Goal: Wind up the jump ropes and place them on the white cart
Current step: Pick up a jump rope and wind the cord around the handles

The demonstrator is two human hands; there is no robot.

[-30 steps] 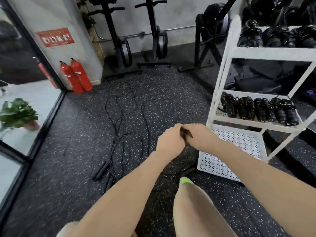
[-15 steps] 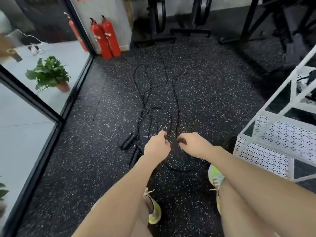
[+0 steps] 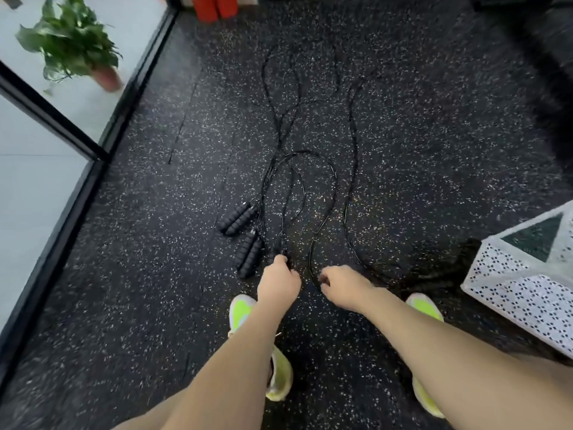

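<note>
Bending lower now; left hand (image 3: 278,282) pinching nearest handles (image 3: 280,253), right hand (image 3: 341,285) curled, empty; gathering both handles together before winding.

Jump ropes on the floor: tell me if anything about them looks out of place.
The jump ropes sprawl unwound across the speckled floor, cords looping over each other instead of sitting coiled on the white cart. Two pairs of handles lie loose beside the left hand.

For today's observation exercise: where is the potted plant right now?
In the head view, the potted plant sits at the upper left, beyond the black door frame, left of the red fire extinguishers.
</note>
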